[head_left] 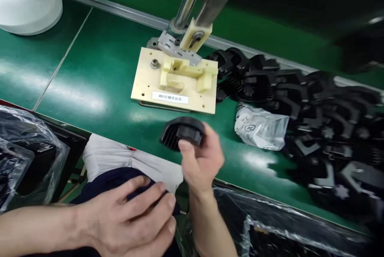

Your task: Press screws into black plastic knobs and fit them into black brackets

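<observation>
A black ribbed plastic part (183,132) is held between the thumb and fingers of my right hand (202,159), above the front part of the green bench. My left hand (135,217) hangs over my lap at the lower left, back upward and fingers spread, holding nothing. Beyond the black part stands a cream fixture plate (144,77) with raised yellowish blocks and a white label (170,97). A grey metal bracket (177,48) lies at the back of the plate, beneath a cream block on the upright tool. No part sits between the raised blocks.
Many black parts (318,93) are heaped along the right of the green bench (111,69). Beside them lies a clear printed plastic bag (261,127). A white round base (30,3) stands at the upper left. Plastic-wrapped boxes (30,149) flank my lap.
</observation>
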Motion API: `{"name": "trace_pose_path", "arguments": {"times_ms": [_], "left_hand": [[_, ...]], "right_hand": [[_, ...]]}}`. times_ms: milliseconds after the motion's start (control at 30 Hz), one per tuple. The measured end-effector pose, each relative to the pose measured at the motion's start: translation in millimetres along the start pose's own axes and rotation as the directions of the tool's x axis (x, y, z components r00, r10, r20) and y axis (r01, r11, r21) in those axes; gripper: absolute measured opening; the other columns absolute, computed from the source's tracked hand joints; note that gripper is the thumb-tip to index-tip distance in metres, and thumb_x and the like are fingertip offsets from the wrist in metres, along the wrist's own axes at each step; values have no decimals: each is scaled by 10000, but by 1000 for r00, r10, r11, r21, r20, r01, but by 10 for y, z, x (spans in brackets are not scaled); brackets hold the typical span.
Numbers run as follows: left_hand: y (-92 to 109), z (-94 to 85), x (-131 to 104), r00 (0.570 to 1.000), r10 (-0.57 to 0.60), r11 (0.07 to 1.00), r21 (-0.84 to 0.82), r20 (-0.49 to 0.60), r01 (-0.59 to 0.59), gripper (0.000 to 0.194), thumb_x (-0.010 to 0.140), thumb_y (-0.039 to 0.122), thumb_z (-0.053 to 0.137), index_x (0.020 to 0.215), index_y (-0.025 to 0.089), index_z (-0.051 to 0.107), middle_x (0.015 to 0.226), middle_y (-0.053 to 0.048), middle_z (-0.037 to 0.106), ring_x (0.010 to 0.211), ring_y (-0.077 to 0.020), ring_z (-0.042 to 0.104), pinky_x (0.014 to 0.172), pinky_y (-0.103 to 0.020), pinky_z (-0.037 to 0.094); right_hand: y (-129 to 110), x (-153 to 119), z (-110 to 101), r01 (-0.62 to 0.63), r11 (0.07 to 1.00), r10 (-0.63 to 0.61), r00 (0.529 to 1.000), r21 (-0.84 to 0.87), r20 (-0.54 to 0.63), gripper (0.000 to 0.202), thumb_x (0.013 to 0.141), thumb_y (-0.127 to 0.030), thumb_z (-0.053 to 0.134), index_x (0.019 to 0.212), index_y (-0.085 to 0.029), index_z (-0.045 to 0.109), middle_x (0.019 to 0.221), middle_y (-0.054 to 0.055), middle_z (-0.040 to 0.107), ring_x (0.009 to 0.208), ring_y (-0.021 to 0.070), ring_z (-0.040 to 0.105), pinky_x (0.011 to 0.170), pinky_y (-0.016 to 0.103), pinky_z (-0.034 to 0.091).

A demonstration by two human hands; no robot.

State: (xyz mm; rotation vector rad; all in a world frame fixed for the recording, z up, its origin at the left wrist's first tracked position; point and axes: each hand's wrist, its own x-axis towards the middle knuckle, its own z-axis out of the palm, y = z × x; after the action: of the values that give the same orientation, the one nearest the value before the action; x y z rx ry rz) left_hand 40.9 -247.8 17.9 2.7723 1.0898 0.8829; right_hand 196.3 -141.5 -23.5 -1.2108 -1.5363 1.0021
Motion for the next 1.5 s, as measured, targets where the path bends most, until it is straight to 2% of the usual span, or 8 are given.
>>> {"name": "trace_pose_path", "arguments": {"times_ms": [100,200,333,567,733,933,1133,1500], "left_hand": [[139,131,80,995,-55,998,-12,-84,54,169,818,210,608,974,174,661,1148,-87,659,1130,-248,585,903,-378,523],[248,259,31,997,-49,999,10,-64,49,158,842,207,592,985,178,652,1083,-81,686,1043,-213,625,860,-341,538],[336,386,-168,993,-109,994,15,-48,110,150,857,195,554,965,176,657,1026,-81,703,1007,-204,631,874,-338,531],[319,537,-441,952,-276,961,-4,-131,277,273,848,122,474,1058,132,649,1139,-150,660,1105,-263,586,988,-421,466],[-282,538,-367,867,-434,900,-75,-245,430,436,817,2,456,1227,118,549,1242,-187,598,1205,-282,533,992,-457,487],[-1268,605,139,576,-769,639,-380,-277,669,537,905,283,467,1402,110,357,1374,-215,474,1295,-299,459,1065,-495,426],[-1557,922,389,301,-939,334,-651,-167,681,539,918,372,389,1377,91,415,1412,-202,464,1333,-295,428,1142,-481,313],[-1632,994,293,306,-924,381,-640,-230,667,540,903,395,428,1354,101,469,1396,-174,494,1338,-283,421,1167,-421,260]], "right_hand": [[-79,716,-223,503,739,-429,864,-447,263,389,888,-439,562,1171,-176,523,1110,119,598,1062,266,562,934,428,451],[-148,1256,-243,673,451,-392,739,-586,548,399,938,-422,465,1237,-160,497,1144,131,571,1092,289,532,941,462,439],[-83,1526,-72,685,348,-220,723,-640,655,456,954,-384,409,1339,-141,444,1140,158,541,1058,298,530,914,472,465],[203,1137,-187,581,454,-310,814,-676,491,503,987,-352,267,1452,-160,290,1453,177,350,1373,285,304,1106,547,285],[383,880,-438,140,800,-141,989,-584,43,563,969,-463,302,1419,-128,348,1408,203,426,1321,276,404,1087,531,324],[423,854,-307,-160,941,106,976,-299,-188,620,924,-500,360,1352,-57,430,1404,211,442,1311,251,425,1128,459,288],[427,788,-42,-118,963,45,957,-242,-288,454,867,-331,398,1218,-109,583,1302,154,557,1279,240,456,1105,441,328],[398,748,80,-125,989,72,871,-78,-485,424,845,-259,377,1118,-108,663,1197,153,633,1169,259,559,1034,439,423]]}}
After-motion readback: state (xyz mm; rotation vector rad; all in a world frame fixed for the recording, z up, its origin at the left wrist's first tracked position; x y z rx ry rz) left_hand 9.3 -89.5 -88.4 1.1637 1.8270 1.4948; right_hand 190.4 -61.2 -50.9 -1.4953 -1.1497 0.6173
